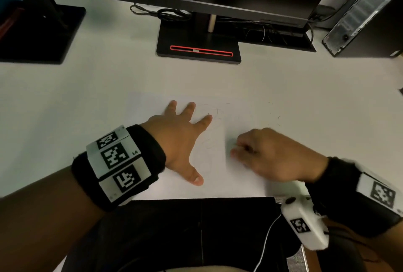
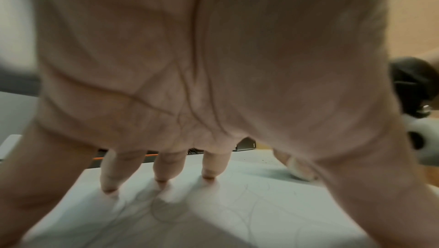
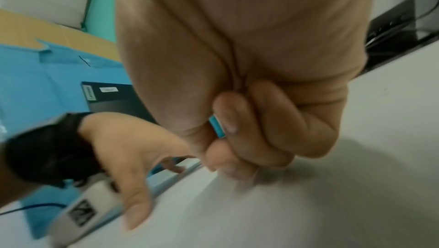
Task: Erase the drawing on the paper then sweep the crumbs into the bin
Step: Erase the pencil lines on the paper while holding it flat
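My left hand (image 1: 182, 138) lies flat with fingers spread on the paper (image 1: 214, 147), in front of the monitor stand (image 1: 198, 42) on the bench (image 1: 87, 97). My right hand (image 1: 270, 154), just beside it on the paper, pinches a blue eraser (image 3: 217, 127); crumbs (image 1: 275, 116) lie scattered beyond it.

Lying flat on the white desk: paper (image 1: 216, 140), white, bearing faint pencil curves at its centre. Showing as a blue sliver pinched between curled fingers at the sheet's 3 o'clock edge: eraser (image 3: 216, 126). Scattering at 1 o'clock beyond the sheet: dark crumbs (image 1: 275, 116).
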`<state>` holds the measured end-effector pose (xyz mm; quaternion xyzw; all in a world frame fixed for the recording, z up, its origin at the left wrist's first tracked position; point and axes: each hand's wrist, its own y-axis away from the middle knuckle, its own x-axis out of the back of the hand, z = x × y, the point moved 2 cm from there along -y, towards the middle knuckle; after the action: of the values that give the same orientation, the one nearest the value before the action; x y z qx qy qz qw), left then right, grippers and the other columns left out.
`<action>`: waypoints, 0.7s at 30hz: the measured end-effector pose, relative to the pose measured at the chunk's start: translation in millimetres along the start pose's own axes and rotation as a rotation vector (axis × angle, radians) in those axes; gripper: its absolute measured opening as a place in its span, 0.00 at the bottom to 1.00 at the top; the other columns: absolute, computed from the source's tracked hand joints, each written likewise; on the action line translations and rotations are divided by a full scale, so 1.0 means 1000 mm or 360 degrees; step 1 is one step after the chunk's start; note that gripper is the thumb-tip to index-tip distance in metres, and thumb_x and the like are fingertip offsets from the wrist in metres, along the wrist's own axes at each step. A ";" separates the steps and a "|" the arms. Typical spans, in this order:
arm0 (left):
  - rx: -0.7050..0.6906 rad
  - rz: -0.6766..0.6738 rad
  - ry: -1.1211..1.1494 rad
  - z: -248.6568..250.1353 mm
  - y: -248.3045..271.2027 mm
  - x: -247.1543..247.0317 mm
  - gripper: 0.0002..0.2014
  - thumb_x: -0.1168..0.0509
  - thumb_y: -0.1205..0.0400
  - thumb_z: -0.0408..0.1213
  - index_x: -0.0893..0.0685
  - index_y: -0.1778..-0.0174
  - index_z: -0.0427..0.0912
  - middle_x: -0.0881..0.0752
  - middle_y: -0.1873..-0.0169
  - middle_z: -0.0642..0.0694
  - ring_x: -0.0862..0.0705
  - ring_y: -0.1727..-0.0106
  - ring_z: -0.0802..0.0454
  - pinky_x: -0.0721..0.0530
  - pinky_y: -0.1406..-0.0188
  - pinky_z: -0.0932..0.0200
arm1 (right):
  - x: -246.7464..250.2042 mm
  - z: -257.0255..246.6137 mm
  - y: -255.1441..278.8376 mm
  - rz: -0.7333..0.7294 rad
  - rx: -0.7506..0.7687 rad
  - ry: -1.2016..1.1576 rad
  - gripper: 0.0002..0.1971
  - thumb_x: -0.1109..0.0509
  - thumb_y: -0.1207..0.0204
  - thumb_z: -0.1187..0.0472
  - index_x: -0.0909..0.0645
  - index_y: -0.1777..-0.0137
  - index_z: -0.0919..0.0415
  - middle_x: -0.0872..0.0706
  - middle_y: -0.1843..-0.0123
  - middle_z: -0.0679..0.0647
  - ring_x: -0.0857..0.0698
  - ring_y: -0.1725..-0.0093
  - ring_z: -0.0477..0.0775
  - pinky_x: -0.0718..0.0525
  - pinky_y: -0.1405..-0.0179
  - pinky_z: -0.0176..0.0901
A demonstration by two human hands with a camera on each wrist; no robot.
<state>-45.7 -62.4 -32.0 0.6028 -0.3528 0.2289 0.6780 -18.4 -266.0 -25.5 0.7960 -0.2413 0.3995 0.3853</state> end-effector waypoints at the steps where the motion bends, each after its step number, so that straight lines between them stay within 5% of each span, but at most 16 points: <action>1: -0.0003 0.0001 0.0000 0.000 0.000 -0.001 0.70 0.27 0.37 0.76 0.73 0.15 0.63 0.73 0.14 0.48 0.70 0.14 0.33 0.29 0.22 0.33 | -0.005 -0.005 0.003 -0.0079 0.0050 0.0018 0.20 0.38 0.14 0.47 0.21 0.62 0.60 0.13 0.66 0.54 0.17 0.68 0.52 0.19 0.64 0.48; 7: 0.0001 -0.0011 0.0004 0.001 -0.001 0.001 0.70 0.27 0.37 0.76 0.73 0.15 0.63 0.73 0.14 0.48 0.71 0.14 0.34 0.29 0.22 0.33 | 0.012 0.017 -0.006 0.0156 -0.0136 -0.0035 0.20 0.38 0.14 0.50 0.21 0.63 0.63 0.13 0.66 0.55 0.16 0.65 0.55 0.21 0.65 0.50; 10: 0.0001 -0.0015 0.0007 0.000 -0.001 0.000 0.70 0.27 0.37 0.76 0.73 0.15 0.62 0.73 0.14 0.48 0.71 0.14 0.33 0.29 0.22 0.33 | -0.005 0.000 -0.001 -0.0009 0.0030 0.0068 0.20 0.38 0.14 0.49 0.25 0.66 0.58 0.18 0.70 0.51 0.21 0.70 0.48 0.25 0.69 0.42; 15: 0.0006 -0.0018 0.0003 0.001 -0.002 0.001 0.70 0.27 0.36 0.76 0.74 0.16 0.62 0.74 0.15 0.48 0.71 0.15 0.33 0.29 0.22 0.32 | 0.011 0.012 -0.010 0.0074 -0.0107 -0.0039 0.20 0.38 0.14 0.49 0.19 0.62 0.63 0.13 0.65 0.55 0.16 0.64 0.55 0.18 0.61 0.52; 18: 0.0008 -0.0013 0.0006 0.001 -0.002 0.000 0.70 0.27 0.37 0.76 0.74 0.16 0.62 0.74 0.15 0.48 0.71 0.15 0.33 0.29 0.22 0.33 | 0.000 0.000 -0.007 0.0046 0.0019 0.0005 0.21 0.38 0.14 0.50 0.24 0.65 0.64 0.17 0.70 0.56 0.24 0.73 0.50 0.25 0.70 0.44; 21: -0.0003 0.0003 0.0001 -0.001 -0.002 -0.002 0.70 0.27 0.37 0.76 0.73 0.15 0.62 0.73 0.14 0.48 0.70 0.14 0.33 0.28 0.23 0.33 | -0.005 -0.007 -0.005 -0.0103 0.0084 0.0068 0.21 0.39 0.14 0.48 0.23 0.64 0.62 0.17 0.68 0.55 0.22 0.70 0.50 0.23 0.66 0.44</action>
<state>-44.8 -61.7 -34.9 0.6018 -0.3533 0.2295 0.6785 -21.0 -257.5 -29.1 0.8046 -0.1966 0.4099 0.3821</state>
